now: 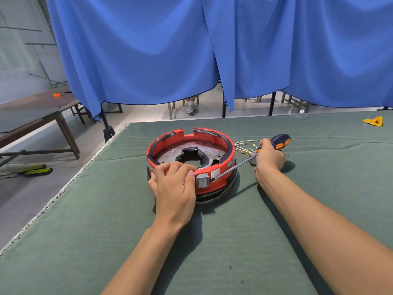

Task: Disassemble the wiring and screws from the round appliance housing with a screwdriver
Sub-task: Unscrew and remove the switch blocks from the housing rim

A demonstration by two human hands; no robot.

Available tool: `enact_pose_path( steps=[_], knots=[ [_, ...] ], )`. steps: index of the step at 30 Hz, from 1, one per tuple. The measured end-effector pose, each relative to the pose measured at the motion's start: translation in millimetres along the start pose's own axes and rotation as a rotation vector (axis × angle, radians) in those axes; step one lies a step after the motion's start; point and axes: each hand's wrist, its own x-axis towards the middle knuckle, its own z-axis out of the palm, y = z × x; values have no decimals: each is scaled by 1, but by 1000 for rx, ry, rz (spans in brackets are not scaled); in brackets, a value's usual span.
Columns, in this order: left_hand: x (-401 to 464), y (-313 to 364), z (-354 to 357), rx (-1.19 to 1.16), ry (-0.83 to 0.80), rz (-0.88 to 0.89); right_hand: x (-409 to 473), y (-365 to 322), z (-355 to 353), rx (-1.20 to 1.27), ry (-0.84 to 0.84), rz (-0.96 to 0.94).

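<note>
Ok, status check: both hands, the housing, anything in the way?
Left hand grips red housing at near rim. Right hand holds screwdriver, tip at side wall beside rocker switch. Loose wires behind housing; nothing blocking.

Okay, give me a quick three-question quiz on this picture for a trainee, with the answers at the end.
1. True or false: the left hand grips the near rim of the red housing.
2. Which hand holds the screwdriver? A) left B) right C) neither
3. Where does the screwdriver tip rest?

Key
1. True: its fingers curl over the rim, next to the grey switch.
2. B: the right hand grips the blue and orange handle.
3. Against the outer side wall of the housing, just right of the switch, beside a silver sticker. The loose wires lie on the green cloth behind that hand.
</note>
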Motion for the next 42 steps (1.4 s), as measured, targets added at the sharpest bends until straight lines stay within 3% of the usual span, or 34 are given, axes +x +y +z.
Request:
enact_pose_path(
  steps=[7, 19, 42],
  knots=[
    [2, -1, 0, 3, -11, 17, -11, 6, 22, -190, -89, -65],
    [0, -1, 1, 95, 27, 46, -18, 1, -46, 226, 118, -22],
    [0, 2, 4, 122, 24, 25, -33, 7, -47, 274, 172, -48]
  ],
)
